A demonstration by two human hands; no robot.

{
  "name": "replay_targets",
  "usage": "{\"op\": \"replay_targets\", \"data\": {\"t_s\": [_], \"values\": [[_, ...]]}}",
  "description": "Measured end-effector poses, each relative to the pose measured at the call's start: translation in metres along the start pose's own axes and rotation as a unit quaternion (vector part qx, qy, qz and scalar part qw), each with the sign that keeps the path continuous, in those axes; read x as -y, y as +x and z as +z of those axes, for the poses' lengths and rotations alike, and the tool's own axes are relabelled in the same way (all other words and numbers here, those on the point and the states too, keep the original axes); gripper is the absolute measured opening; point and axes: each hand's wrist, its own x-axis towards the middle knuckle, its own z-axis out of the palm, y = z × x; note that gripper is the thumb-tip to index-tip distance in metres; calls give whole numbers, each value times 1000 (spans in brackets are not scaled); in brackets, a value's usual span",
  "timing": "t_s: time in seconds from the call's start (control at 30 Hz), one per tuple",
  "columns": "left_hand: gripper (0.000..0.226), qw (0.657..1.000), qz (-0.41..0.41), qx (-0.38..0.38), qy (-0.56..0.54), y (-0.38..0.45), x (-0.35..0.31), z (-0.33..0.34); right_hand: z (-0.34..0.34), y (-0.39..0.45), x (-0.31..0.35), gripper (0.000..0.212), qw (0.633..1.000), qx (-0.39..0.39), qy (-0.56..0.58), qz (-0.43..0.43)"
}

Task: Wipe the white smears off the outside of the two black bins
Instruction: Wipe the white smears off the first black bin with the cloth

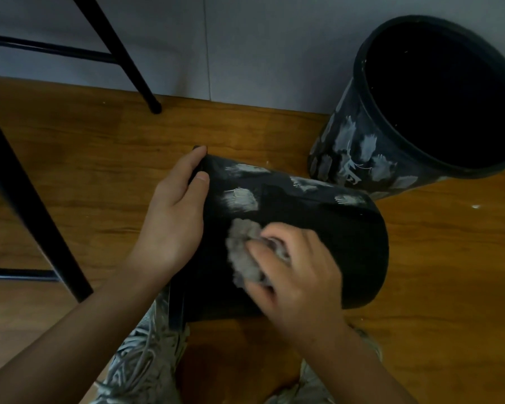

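Note:
A black bin (338, 237) lies on its side on the wooden floor in front of me, with white smears (241, 199) along its upper side. My left hand (175, 211) grips its rim at the left end. My right hand (298, 269) presses a grey fluffy cloth (241, 252) against the bin's side; the hand looks blurred. A second black bin (359, 147) stands upright at the right by the wall, its outside covered in several white smears.
Black metal furniture legs (120, 53) stand at the left and upper left. A grey wall (245, 45) runs along the back. My patterned shoes (140, 354) are below the lying bin. Small white flecks (475, 206) lie on the floor at the right.

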Motion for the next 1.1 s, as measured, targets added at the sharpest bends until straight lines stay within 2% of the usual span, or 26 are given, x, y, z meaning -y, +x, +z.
{"op": "replay_targets", "data": {"t_s": [0.13,0.37,0.57,0.73,0.8,1.0,1.1], "values": [[41,1000,1,-2,0,2,-1,1,-5,5,-7,25,998,-24,-37,47],[40,1000,15,0,18,-5,2,-1,6,6,11,23,999,12,-6,-42],[41,1000,2,6,-1,-5,3,0,-9,-4,-15,21,997,-30,-35,65],[40,1000,10,7,0,-8,6,-1,7,18,24,21,999,4,-23,-24],[40,1000,7,7,-3,-9,6,-2,7,12,24,20,1000,7,-4,-27],[41,1000,11,9,-9,-11,6,-1,-11,-9,-18,26,994,-28,-47,95],[41,1000,16,7,-2,-12,8,-1,-9,-5,-15,29,990,-30,-72,115]]}}
